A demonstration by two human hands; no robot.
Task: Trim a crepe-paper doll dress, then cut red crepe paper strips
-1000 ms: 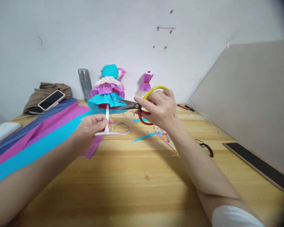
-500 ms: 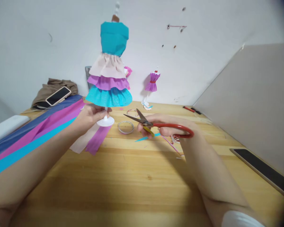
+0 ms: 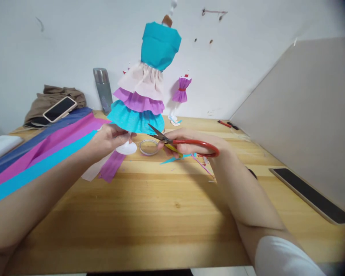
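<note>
My left hand (image 3: 113,137) is closed around the stem of a small dress form (image 3: 166,20), just above its round white base (image 3: 126,148). The form is tilted to the right and wears a teal top with a tiered paper skirt (image 3: 140,92) in pale pink, purple and turquoise. In my right hand (image 3: 179,143) are scissors (image 3: 195,142) with red handles, their blades a little apart at the lower edge of the turquoise tier. Whether the blades touch the paper I cannot tell. Something yellow (image 3: 172,148) shows among the right fingers.
Crepe paper strips (image 3: 63,143) lie at the left. A tape ring (image 3: 148,147) and scraps lie mid-table. Behind stand a grey bottle (image 3: 103,90) and another form in a purple dress (image 3: 182,90). Phones (image 3: 60,109) and a dark flat device (image 3: 310,194) lie at the sides.
The dress form has tipped to the right in my left hand. The scissors have come up to the skirt's lower edge. The whole view has shifted slightly.
</note>
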